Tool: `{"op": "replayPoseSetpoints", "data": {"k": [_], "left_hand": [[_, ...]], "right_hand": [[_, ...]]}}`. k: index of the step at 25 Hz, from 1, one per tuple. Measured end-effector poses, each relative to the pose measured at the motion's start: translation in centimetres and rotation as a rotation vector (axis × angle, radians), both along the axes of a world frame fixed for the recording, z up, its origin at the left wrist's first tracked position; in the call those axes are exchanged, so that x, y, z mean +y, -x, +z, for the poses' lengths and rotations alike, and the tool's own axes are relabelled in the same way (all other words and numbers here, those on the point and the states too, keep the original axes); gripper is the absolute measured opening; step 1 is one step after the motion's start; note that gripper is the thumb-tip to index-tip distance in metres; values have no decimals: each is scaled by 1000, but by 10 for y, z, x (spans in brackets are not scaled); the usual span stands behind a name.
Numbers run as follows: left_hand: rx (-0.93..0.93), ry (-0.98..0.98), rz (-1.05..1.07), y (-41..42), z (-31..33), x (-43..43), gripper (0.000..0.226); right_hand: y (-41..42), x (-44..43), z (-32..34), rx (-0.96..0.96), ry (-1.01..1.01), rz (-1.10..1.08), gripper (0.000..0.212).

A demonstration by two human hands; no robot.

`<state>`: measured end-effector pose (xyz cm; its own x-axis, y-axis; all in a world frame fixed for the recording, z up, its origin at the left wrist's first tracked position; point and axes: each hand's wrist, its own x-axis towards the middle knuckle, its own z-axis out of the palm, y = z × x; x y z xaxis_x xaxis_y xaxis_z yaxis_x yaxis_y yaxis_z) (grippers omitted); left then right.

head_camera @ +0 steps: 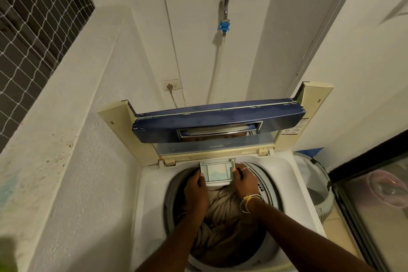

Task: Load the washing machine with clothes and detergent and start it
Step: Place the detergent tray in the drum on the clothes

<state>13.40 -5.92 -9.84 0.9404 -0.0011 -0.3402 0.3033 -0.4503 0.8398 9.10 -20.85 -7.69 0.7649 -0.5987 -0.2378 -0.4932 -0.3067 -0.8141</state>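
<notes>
A white top-loading washing machine [284, 168] stands below me with its blue and cream lid [218, 123] folded up against the wall. Brownish clothes [223, 223] fill the drum. At the drum's far rim a small grey detergent drawer [217, 172] sticks out, with pale blue powder in it. My left hand [195, 187] grips the drawer's left side, thumb on its edge. My right hand [244, 180] grips the right side; a ring and yellow-white wrist bands show on it.
A white wall runs close on the left, with a netted window [33, 28] above. A tap with a blue hose fitting [224, 25] and a wall socket [171, 86] are behind the machine. A white laundry basket [318, 185] and a glass door [375, 205] stand at right.
</notes>
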Motion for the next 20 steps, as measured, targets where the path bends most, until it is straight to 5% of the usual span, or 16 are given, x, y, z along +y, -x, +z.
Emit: {"op": "replayPoseSetpoints", "data": {"k": [20], "left_hand": [[25, 25, -27, -10, 1, 2, 37]], "right_hand": [[-5, 1, 3, 66, 129, 71, 28]]}}
